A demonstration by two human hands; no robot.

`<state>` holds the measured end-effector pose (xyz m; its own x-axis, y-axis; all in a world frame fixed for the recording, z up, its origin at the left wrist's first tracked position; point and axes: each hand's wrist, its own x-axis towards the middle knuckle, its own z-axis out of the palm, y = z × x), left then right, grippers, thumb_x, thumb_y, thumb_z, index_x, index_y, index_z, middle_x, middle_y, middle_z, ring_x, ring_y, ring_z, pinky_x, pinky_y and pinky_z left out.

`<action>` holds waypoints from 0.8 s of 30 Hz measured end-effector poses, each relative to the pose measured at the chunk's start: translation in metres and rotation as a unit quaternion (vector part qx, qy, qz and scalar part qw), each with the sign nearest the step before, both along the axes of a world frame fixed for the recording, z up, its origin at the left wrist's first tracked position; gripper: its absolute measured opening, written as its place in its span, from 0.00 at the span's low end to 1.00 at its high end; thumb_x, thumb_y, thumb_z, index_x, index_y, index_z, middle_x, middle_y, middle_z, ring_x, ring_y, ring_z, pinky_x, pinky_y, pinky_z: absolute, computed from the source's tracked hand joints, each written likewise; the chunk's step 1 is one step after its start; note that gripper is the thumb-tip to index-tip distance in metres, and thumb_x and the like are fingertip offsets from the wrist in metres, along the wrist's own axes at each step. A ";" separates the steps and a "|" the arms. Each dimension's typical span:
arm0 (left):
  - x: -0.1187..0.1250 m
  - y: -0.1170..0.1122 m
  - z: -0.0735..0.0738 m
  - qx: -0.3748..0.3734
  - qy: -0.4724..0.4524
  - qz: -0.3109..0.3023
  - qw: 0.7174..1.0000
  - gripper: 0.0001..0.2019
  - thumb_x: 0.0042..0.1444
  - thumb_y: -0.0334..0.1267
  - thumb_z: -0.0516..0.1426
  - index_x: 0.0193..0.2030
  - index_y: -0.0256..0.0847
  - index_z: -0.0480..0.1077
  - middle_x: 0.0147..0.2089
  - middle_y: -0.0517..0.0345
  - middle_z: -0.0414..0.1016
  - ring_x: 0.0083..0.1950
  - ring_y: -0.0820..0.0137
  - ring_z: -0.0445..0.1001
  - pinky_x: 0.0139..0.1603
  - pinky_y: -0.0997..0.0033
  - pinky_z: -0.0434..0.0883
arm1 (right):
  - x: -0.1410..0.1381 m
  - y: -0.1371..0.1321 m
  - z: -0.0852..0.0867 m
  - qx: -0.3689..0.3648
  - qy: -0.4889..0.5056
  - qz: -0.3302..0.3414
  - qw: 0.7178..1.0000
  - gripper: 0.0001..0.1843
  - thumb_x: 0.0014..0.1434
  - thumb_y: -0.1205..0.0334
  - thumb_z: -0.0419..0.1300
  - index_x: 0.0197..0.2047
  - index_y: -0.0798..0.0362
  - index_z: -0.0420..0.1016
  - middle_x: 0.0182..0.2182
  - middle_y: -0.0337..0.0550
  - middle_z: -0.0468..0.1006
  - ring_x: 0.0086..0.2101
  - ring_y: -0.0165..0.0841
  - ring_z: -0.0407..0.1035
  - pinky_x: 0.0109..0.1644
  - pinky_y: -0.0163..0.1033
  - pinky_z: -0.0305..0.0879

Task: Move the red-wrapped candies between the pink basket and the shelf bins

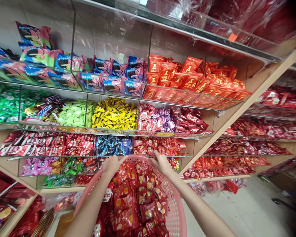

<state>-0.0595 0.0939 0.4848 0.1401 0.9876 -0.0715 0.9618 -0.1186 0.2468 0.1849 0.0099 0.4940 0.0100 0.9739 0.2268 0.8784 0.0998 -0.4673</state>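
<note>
I see the left hand (111, 164) and right hand (161, 162) gripping the pink plastic basket (177, 204) at eleven and one o'clock. Red candy packets (126, 202) seem loaded; what's left, unclear.

1. "SNICKERS" stood in capitals on a dark chocolate-bar wrapper (44, 110) left of the light-green packets (76, 112).
2. "BE HAPPY" arched across the top of an orange-red packet (191, 64) on an upper shelf, above the large character "五".
3. White characters on the blue-and-pink cookie packets (133, 88) were too blurred to read.
4. Print on the red fruit-picture packets (125, 218) was illegible.
</note>
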 end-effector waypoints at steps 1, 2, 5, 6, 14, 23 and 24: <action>0.000 0.000 0.000 -0.001 0.000 0.000 1.000 0.41 0.47 0.67 0.34 0.36 0.33 0.74 0.39 0.36 0.74 0.43 0.50 0.72 0.41 0.57 0.66 | 0.002 0.015 0.004 0.001 -0.024 0.008 1.000 0.13 0.56 0.65 0.50 0.45 0.54 0.63 0.29 0.42 0.72 0.29 0.32 0.65 0.32 0.34 0.56; 0.000 0.000 0.000 -0.002 0.000 0.000 1.000 0.41 0.47 0.67 0.34 0.37 0.33 0.74 0.39 0.36 0.74 0.43 0.50 0.72 0.41 0.57 0.66 | 0.003 0.030 0.006 -0.007 -0.047 0.023 0.999 0.15 0.55 0.68 0.50 0.47 0.54 0.64 0.34 0.44 0.72 0.33 0.32 0.66 0.35 0.34 0.58; 0.000 0.000 -0.001 0.003 0.004 -0.001 1.000 0.41 0.48 0.67 0.34 0.37 0.32 0.73 0.39 0.36 0.74 0.43 0.50 0.72 0.42 0.56 0.66 | -0.001 0.071 0.004 -0.045 -0.128 0.087 0.987 0.21 0.50 0.74 0.51 0.49 0.54 0.64 0.45 0.48 0.70 0.43 0.34 0.64 0.44 0.35 0.58; 0.000 0.000 -0.001 0.006 0.006 -0.001 1.000 0.42 0.48 0.67 0.34 0.37 0.32 0.73 0.39 0.36 0.74 0.43 0.49 0.72 0.42 0.55 0.66 | -0.004 0.082 0.001 -0.059 -0.156 0.110 0.980 0.22 0.49 0.75 0.51 0.49 0.54 0.64 0.47 0.48 0.69 0.45 0.34 0.63 0.46 0.36 0.57; 0.000 0.000 -0.001 0.015 0.010 0.002 1.000 0.41 0.48 0.67 0.34 0.36 0.33 0.73 0.38 0.36 0.75 0.43 0.50 0.72 0.40 0.55 0.66 | -0.022 0.119 -0.018 -0.126 -0.248 0.144 0.950 0.25 0.48 0.72 0.56 0.51 0.51 0.64 0.49 0.48 0.69 0.47 0.37 0.64 0.49 0.39 0.57; 0.001 -0.001 0.002 0.004 0.016 0.001 1.000 0.41 0.49 0.66 0.34 0.37 0.32 0.73 0.39 0.38 0.74 0.44 0.50 0.72 0.42 0.57 0.66 | -0.010 0.107 -0.017 -0.113 -0.222 0.108 0.962 0.31 0.48 0.69 0.57 0.56 0.54 0.57 0.51 0.53 0.63 0.47 0.38 0.63 0.47 0.39 0.58; 0.001 -0.001 0.002 0.004 0.016 0.001 1.000 0.41 0.49 0.66 0.34 0.37 0.32 0.73 0.39 0.38 0.74 0.44 0.50 0.72 0.42 0.57 0.66 | -0.009 0.104 -0.014 -0.105 -0.205 0.102 0.968 0.31 0.48 0.69 0.57 0.57 0.53 0.56 0.51 0.53 0.62 0.47 0.38 0.62 0.47 0.39 0.58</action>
<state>-0.0588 0.0933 0.4867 0.1365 0.9883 -0.0683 0.9693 -0.1190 0.2150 0.1762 0.1142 0.4800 -0.2363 0.9711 -0.0323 0.9663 0.2314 -0.1124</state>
